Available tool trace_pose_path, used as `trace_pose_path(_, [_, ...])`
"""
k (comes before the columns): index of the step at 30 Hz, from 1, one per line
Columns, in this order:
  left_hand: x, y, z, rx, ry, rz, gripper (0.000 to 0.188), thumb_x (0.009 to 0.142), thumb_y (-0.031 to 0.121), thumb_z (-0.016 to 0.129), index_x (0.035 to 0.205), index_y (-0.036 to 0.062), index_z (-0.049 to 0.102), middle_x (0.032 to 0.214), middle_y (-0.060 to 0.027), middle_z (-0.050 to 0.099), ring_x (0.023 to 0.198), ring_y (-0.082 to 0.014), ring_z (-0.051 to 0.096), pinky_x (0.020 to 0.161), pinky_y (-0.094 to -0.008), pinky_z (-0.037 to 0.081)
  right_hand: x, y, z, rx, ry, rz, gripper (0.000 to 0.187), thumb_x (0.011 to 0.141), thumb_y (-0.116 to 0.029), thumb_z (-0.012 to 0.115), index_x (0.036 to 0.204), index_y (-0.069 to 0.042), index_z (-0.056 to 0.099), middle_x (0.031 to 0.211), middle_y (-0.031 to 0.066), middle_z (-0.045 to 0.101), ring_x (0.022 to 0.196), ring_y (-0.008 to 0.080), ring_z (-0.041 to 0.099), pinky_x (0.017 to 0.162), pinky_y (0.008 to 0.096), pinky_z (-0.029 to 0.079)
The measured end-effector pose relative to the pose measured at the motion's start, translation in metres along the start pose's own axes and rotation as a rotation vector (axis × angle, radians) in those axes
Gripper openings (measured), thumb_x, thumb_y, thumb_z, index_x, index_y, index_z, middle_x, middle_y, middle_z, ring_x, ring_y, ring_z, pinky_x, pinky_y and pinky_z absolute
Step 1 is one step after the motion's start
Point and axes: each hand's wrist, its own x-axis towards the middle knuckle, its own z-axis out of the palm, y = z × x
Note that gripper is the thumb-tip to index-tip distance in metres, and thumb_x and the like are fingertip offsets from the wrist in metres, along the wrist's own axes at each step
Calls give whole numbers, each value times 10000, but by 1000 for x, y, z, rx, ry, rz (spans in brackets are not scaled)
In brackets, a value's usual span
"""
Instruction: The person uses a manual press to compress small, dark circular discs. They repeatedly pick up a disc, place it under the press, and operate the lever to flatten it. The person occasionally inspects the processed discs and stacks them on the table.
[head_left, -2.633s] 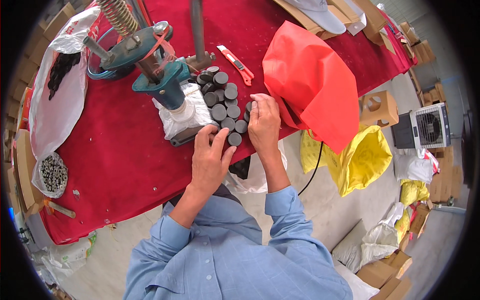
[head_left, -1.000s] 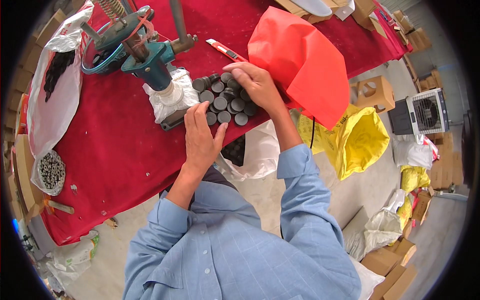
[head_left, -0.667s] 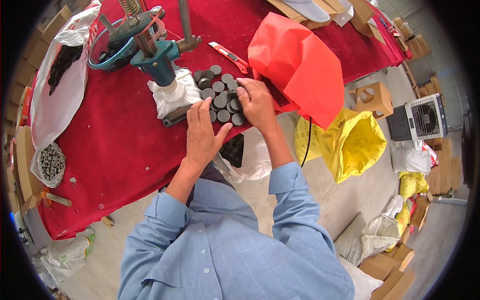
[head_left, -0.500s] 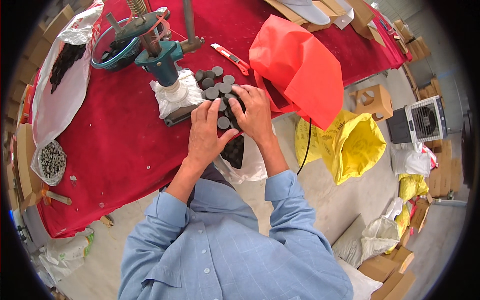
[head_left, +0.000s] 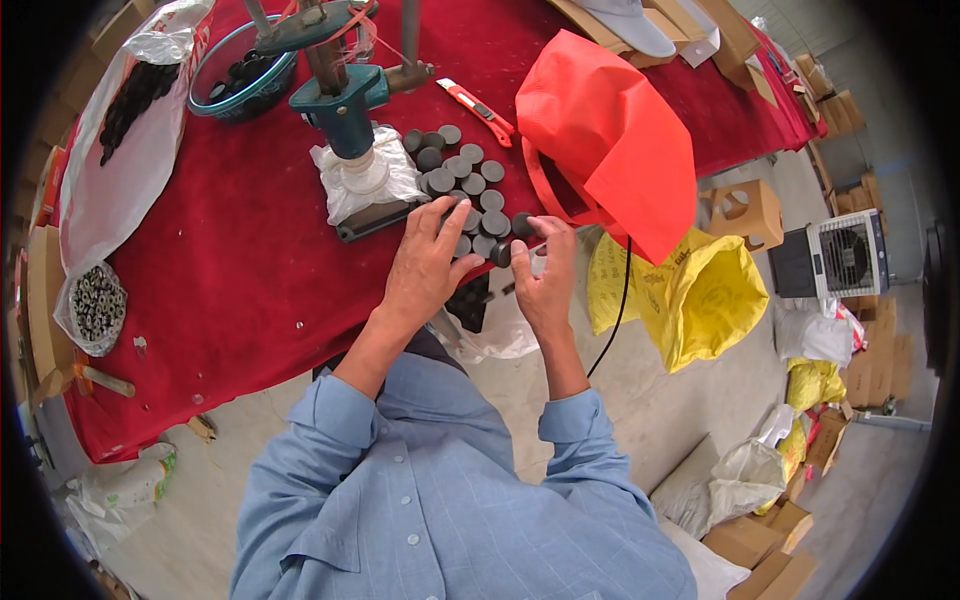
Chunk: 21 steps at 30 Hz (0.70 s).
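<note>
Several round black discs [head_left: 492,200] lie in a loose heap near the table's front edge. At the heap's left side is my left hand [head_left: 425,262], fingers stretched and thumb apart, its fingertips touching the discs. My right hand [head_left: 546,285] is at the right side, its thumb and fingers apart. One dark disc [head_left: 523,225] is against its fingertips, and another, tilted disc [head_left: 500,254] is by the thumb. Below the edge hangs a whitish plastic bag [head_left: 500,335] with black pieces inside. Behind the heap stands a green hand press [head_left: 345,120], its base wrapped in white plastic [head_left: 335,190].
A red cutter knife [head_left: 478,112] and a red fabric bag [head_left: 610,140] lie right of the heap. A teal basket [head_left: 205,105] holds black pieces. A bag of metal parts [head_left: 97,310] sits at the left. Yellow sacks [head_left: 690,340] and a fan unit [head_left: 845,250] stand on the floor.
My right hand has moved right and down, off the heap towards the table edge, uncovering more discs. Two discs now show by its fingers. My left hand has shifted slightly right.
</note>
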Motion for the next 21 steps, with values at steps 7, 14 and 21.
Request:
trace_pose_path(7, [-7, -2, 4, -11, 128, -94, 810, 732, 235, 922, 1402, -16, 541, 1410, -198, 525, 1262, -400, 532, 1054, -482, 491, 42, 2, 23, -76, -137, -122, 565, 931, -286, 709, 1409, -19, 572, 1429, 244, 552, 1330, 419, 513, 1119, 504, 403])
trace_pose_path(14, [-4, -2, 1, 30, 128, -95, 805, 694, 235, 929, 1381, -7, 589, 1333, -168, 652, 1125, -370, 593, 980, -452, 512, 76, 6, 39, -166, -336, -198, 598, 883, -378, 764, 1377, -68, 632, 1406, 160, 603, 1313, 363, 530, 1060, 519, 432])
trace_pose_path(21, [2, 2, -11, -59, -16, -64, 693, 725, 160, 890, 1362, 52, 639, 1380, -83, 660, 995, -309, 587, 933, -413, 517, 54, -1, 11, -84, -329, -136, 488, 870, -264, 766, 1305, -65, 667, 1224, 135, 655, 1158, 347, 596, 996, 451, 473])
